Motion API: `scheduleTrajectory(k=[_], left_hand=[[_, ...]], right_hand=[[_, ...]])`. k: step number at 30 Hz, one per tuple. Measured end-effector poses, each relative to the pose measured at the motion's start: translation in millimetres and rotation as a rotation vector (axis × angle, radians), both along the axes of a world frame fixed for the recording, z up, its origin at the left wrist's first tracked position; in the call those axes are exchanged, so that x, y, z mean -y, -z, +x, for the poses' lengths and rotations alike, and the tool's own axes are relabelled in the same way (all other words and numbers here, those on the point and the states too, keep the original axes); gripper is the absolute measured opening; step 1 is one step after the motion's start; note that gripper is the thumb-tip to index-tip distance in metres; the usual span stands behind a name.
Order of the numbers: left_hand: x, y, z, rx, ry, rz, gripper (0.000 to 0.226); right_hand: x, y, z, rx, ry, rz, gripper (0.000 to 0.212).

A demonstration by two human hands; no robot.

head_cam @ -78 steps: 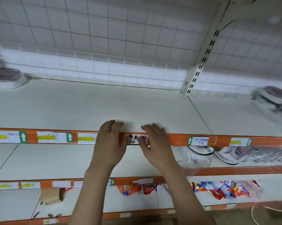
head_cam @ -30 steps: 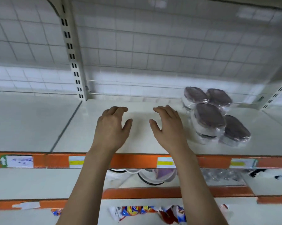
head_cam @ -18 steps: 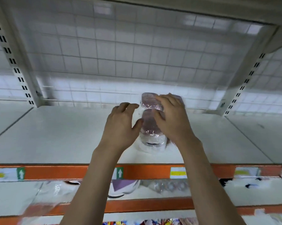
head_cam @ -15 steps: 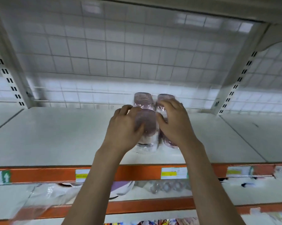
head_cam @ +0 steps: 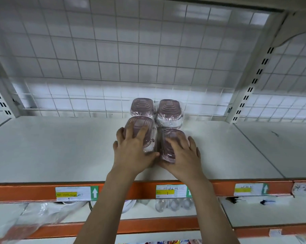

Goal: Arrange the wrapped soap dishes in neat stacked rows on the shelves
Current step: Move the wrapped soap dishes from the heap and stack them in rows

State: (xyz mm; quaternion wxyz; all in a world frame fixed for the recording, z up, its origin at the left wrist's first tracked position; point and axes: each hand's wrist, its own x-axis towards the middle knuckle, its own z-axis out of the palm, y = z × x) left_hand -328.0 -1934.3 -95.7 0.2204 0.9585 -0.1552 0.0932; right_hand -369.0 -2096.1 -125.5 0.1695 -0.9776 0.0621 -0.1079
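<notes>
**White shelf, four wrapped stacks**

White wire grid [head_cam: 113, 55] is backing the shelf [head_cam: 52, 147], where wrapped soap dishes are sitting in two rows. The left hand [head_cam: 133, 152] is curling over the front-left stack [head_cam: 141, 132]; the right hand [head_cam: 182, 154] is gripping the front-right stack [head_cam: 171, 138]. Two rear stacks [head_cam: 155, 110] are standing just behind, near the grid.

a shop, seen at a run of retail shelves. the white metal shelf [head_cam: 60, 148] has an orange front strip [head_cam: 25, 191] carrying paper price labels [head_cam: 76, 193] with yellow bars and green arrows. a white wire grid back panel [head_cam: 113, 59] sits between slotted uprights [head_cam: 250, 85]. identical plastic-wrapped soap dishes [head_cam: 169, 110] stand grouped on the shelf, and more packaged goods [head_cam: 173, 204] show on the shelves below.
</notes>
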Motion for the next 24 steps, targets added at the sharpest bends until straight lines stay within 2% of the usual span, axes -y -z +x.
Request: scheduleTrajectory(k=[2, 9, 14, 19, 22, 24], left_hand=[[0.0, 4.7, 3.9, 0.029, 0.024, -0.065, 0.079], [-11.3, -1.1, 3.2, 0.165, 0.150, -0.283, 0.064], [-20.8, -10.7, -7.3, 0.253, 0.288, -0.370, 0.038], [-48.2, -19.1, -10.0, 0.372, 0.237, -0.417, 0.025], [-79.2, -28.3, -17.0, 0.414, 0.147, -0.488, 0.031], [-105.4, -35.2, -19.0, 0.387, 0.074, -0.452, 0.054]], right_hand=[[-2.0, -1.0, 1.3, 0.047, 0.019, 0.016, 0.075], [3.9, -11.5, -11.9, 0.258, 0.082, 0.152, 0.065], [-1.8, -32.1, -21.8, 0.526, -0.103, 0.208, 0.056], [-34.7, -49.6, -12.7, 0.636, -0.220, 0.259, 0.037], [-60.6, -59.6, -4.1, 0.611, -0.262, 0.370, 0.033], [-83.3, -64.4, 1.6, 0.606, -0.309, 0.397, 0.037]])
